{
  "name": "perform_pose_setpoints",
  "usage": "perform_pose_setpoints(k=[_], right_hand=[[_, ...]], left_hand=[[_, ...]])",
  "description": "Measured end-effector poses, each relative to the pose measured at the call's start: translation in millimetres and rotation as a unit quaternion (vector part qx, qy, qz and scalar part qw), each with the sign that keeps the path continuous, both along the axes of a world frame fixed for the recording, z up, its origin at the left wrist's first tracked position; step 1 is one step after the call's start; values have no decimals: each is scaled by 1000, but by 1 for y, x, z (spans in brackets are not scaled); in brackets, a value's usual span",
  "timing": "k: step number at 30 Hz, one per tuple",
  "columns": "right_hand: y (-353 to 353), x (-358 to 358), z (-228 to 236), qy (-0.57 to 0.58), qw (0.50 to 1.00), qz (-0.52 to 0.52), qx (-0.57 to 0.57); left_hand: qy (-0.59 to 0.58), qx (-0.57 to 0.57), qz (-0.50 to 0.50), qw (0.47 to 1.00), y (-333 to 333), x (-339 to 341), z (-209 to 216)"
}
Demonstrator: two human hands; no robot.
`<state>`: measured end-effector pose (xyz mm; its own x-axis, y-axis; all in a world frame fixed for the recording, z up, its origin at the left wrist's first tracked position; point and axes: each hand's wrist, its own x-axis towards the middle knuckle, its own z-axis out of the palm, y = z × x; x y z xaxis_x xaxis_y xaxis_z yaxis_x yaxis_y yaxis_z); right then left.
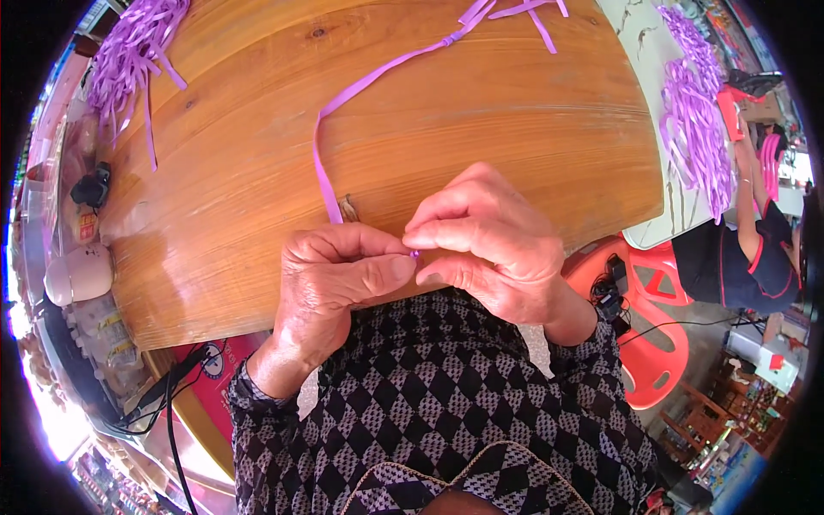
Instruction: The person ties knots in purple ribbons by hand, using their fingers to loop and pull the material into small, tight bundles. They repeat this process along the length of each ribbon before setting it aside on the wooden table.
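A long purple ribbon (318,146) runs over the wooden table (515,129) from a knot near the far edge down to my hands. My left hand (330,279) pinches its near end between thumb and forefinger, close to the table's front edge. A small bit of purple shows at those fingertips. My right hand (493,245) meets it there, thumb and forefinger curled near the same end with a narrow gap between them. Whether the right fingers grip the ribbon I cannot tell, as the contact is mostly hidden.
Bunches of purple ribbons lie at the far left (133,51) and on a white marble-patterned table (639,34) at the right. Along the left edge sits a pale rounded object (79,275). An orange-red stool (657,343) stands at the right, near another person (742,249).
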<state>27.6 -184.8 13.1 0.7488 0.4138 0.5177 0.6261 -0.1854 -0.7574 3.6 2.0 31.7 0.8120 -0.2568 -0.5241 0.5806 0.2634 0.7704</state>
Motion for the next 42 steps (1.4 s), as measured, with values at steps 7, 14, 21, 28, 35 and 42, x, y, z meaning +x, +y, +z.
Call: perform_pose_setpoints(k=[7,14,21,28,35,42], right_hand=[[2,0,-2,-1,1000,7,21],[3,0,-2,-32,999,-3,16],[1,-1,-4,-35,999,-25,30],[4,-6,-8,-31,998,-43,44],[3,-9,-9,-60,995,-65,41],[-1,-6,-11,-77,995,-65,16]], left_hand=[[5,-23,-19,1000,2,1,-1],[-26,40,-40,998,2,1,-1],[-54,40,-35,997,1,-3,-2],[-101,91,-21,990,-4,-8,-5],[-106,64,-15,992,-8,-8,-8],[-58,45,-15,997,-9,-3,-2]])
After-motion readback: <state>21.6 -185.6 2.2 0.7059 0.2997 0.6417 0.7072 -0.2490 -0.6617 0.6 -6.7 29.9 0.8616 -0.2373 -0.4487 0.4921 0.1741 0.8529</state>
